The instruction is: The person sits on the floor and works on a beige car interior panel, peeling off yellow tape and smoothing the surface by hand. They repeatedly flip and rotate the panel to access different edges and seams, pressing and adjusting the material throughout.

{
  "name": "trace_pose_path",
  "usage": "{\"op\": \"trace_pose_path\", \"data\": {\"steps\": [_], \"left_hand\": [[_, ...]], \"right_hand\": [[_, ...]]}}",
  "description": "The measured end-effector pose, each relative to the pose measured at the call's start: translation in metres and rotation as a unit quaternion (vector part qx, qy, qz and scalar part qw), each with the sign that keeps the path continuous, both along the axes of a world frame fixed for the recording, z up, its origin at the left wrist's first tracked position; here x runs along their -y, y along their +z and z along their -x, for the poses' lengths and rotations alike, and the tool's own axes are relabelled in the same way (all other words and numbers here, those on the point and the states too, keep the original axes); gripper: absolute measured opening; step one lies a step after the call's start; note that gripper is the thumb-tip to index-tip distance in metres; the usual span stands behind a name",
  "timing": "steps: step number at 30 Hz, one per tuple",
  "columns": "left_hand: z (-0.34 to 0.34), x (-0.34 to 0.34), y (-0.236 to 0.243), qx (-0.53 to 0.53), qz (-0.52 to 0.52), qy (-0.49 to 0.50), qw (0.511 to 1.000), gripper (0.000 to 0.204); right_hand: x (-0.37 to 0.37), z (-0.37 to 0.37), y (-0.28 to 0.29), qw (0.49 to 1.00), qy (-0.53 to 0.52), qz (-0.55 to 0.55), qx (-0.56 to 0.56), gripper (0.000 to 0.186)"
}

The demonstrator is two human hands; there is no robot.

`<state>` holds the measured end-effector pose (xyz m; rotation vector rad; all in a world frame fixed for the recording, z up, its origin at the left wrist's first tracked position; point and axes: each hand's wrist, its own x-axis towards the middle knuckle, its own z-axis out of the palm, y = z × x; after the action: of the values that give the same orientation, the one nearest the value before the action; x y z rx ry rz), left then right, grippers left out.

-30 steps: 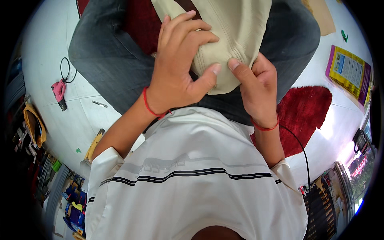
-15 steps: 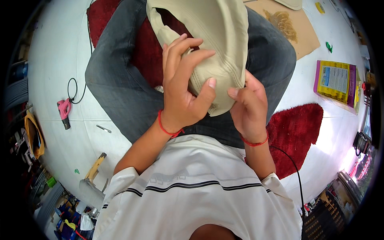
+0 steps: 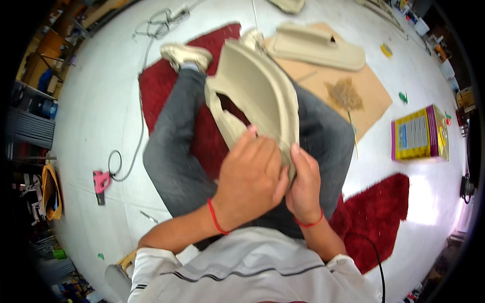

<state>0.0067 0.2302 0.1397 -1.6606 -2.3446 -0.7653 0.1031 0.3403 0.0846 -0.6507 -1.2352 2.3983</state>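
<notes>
A long beige moulded trim panel with a raised rim and a cut-out on its left side rests lengthwise over my lap. My left hand is closed over its near end, knuckles up, one fingertip near the lower end of the cut-out. On the right edge of that end, my right hand grips with the thumb lying along the rim. The left hand covers most of the panel's near end.
A similar beige panel and a brown glue patch lie on cardboard. A yellow and purple can stands at right. A pink heat gun with a cable lies at left. Red carpet pieces lie on the floor.
My left hand has gone from spread fingers to curled over the panel's near end. View has shifted, showing more of the panel's far end, my shoes and the second panel.
</notes>
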Motion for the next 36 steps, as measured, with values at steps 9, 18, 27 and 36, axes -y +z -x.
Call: {"op": "trace_pose_path", "data": {"steps": [9, 18, 27, 36], "left_hand": [[0.013, -0.010, 0.000, -0.004, -0.066, 0.014, 0.998, 0.031], [0.022, -0.027, 0.004, -0.022, -0.084, 0.025, 0.996, 0.026], [0.041, -0.036, -0.003, 0.016, -0.107, -0.036, 0.994, 0.013], [0.039, -0.044, -0.025, 0.049, -0.127, -0.078, 0.988, 0.015]], "right_hand": [[-0.006, 0.022, 0.021, 0.999, -0.036, 0.020, -0.028, 0.044], [-0.020, 0.030, 0.031, 0.999, -0.019, 0.019, -0.043, 0.043], [-0.019, 0.038, 0.019, 0.995, -0.049, 0.068, -0.054, 0.040], [-0.024, 0.023, 0.006, 0.995, -0.067, 0.074, -0.019, 0.043]]}}
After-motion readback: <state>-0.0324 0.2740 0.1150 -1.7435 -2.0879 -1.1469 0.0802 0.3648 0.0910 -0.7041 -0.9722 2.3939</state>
